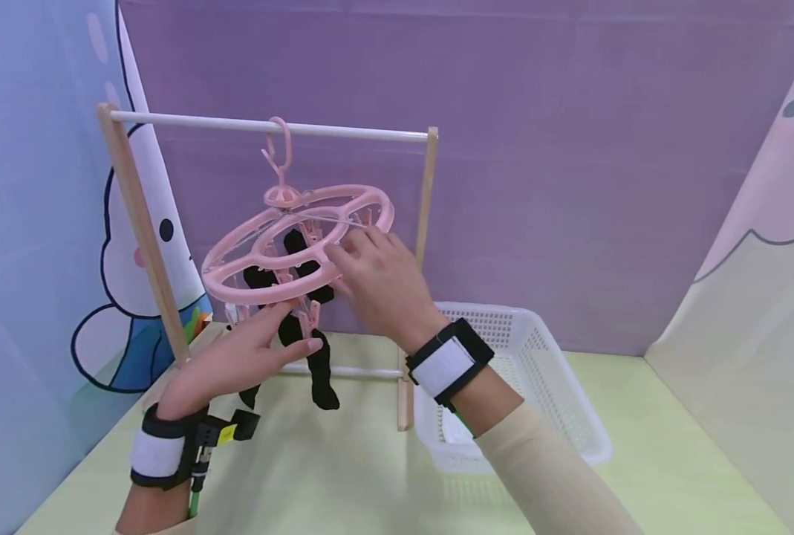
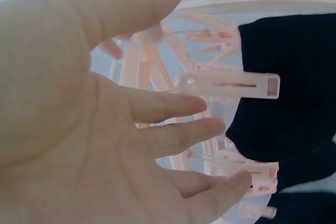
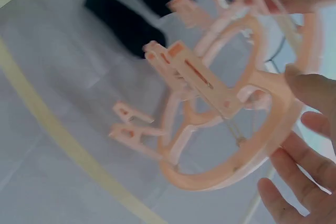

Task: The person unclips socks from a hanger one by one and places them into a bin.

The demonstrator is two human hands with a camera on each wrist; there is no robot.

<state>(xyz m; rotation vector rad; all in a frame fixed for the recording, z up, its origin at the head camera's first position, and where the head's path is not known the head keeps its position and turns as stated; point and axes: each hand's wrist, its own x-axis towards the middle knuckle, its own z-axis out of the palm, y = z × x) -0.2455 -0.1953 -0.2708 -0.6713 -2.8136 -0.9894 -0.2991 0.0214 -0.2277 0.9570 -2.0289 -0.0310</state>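
Observation:
A pink round clip hanger [image 1: 263, 296] hangs by its hook from the white bar, its ring tilted. My right hand [image 1: 390, 286] holds the ring's right side; in the right wrist view the thumb lies on the rim [image 3: 226, 179] and the fingers are at its outer side. My left hand [image 1: 243, 360] is below the ring's front edge, palm and fingers extended near the pink clothespins [image 2: 231, 85], gripping nothing. Several black socks [image 1: 323, 371] hang from clothespins under the ring; one sock [image 2: 294, 87] fills the right of the left wrist view. Some clothespins [image 3: 134, 135] hold nothing.
The wooden rack has a white top bar [image 1: 196, 121] and a wooden post [image 1: 139, 223] at the left. A white perforated basket [image 1: 564, 386] stands at the right on the pale green table [image 1: 664, 461]. A purple backdrop [image 1: 570, 163] hangs behind.

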